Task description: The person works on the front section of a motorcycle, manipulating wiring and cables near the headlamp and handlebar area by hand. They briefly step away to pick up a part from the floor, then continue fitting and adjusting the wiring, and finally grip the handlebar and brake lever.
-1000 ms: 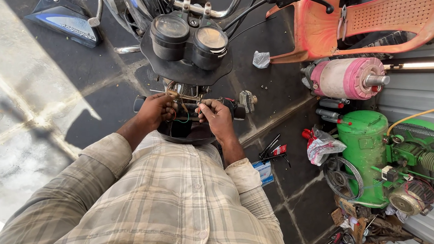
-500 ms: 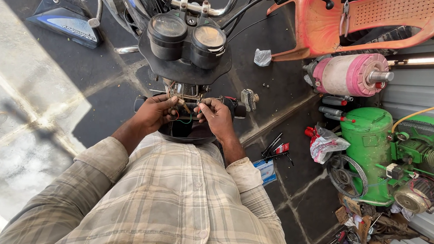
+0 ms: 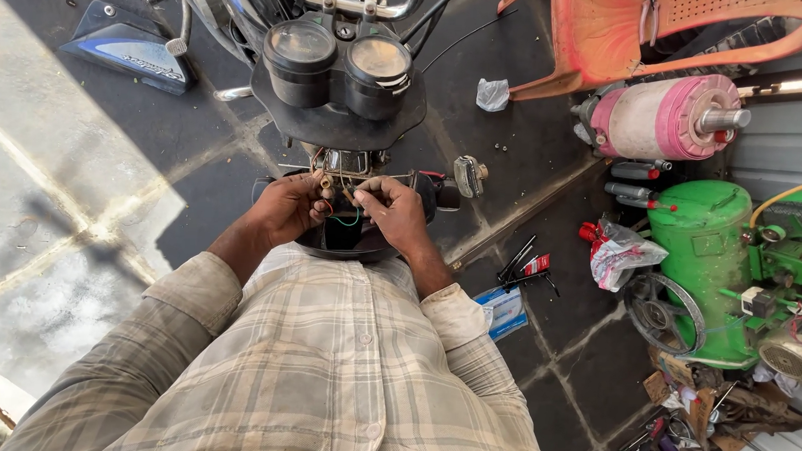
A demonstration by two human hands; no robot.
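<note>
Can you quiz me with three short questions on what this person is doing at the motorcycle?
1. True or false: both hands are at the wires below the twin gauges.
2. What lies on the floor right of the right hand: A) a small blue-and-white box, B) a helmet, C) a tyre?
3. What colour is the looped wire between the left hand and the right hand?

Key: 1 true; 2 A; 3 green.

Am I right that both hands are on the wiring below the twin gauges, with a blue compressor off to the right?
Not quite: the head view shows the compressor is green, not blue. The rest holds: left hand and right hand are on the wiring below the twin gauges.
</note>
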